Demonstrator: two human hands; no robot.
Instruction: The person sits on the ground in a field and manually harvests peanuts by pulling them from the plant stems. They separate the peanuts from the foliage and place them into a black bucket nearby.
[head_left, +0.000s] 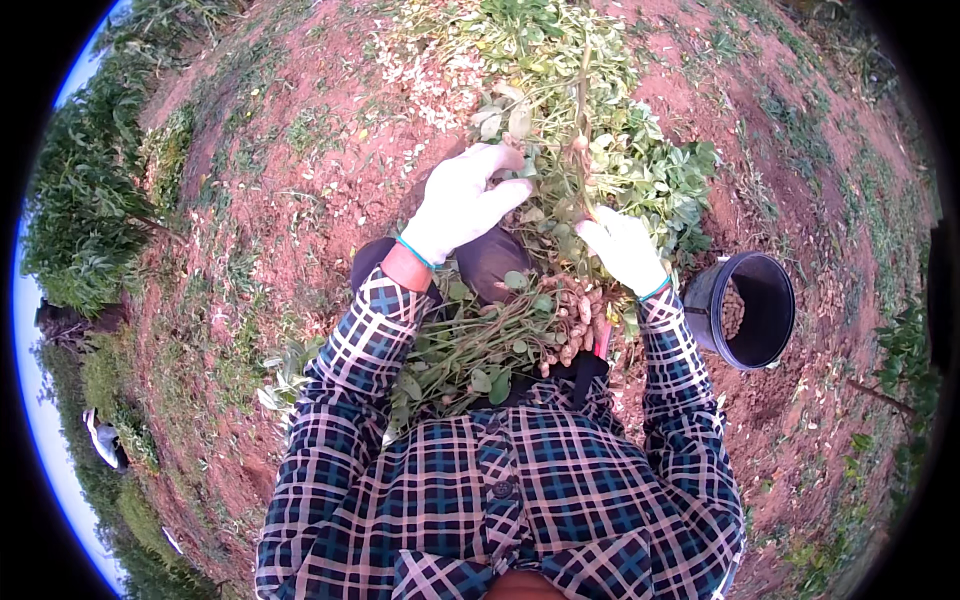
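Observation:
Both my hands wear white gloves with teal cuffs. My right hand (622, 247) pinches the lower part of an upright peanut stem (582, 161), which has a pod on it. To its left my left hand (469, 199) is at some leaves, thumb and fingers apart, with nothing visible between them. Across my lap lies a bundle of pulled peanut plants (465, 349), stems pointing left. Its cluster of peanut pods (581, 319) hangs at the right end, below my right hand. The fingertips of my right hand are partly hidden.
To my right a black bucket (697, 300) leans on the soil, holding some peanuts (731, 311). Ahead are a heap of peanut foliage (622, 67) and scattered pale pods (435, 79). Reddish soil (300, 195) with weeds surrounds me. Bushes (82, 202) stand at the left.

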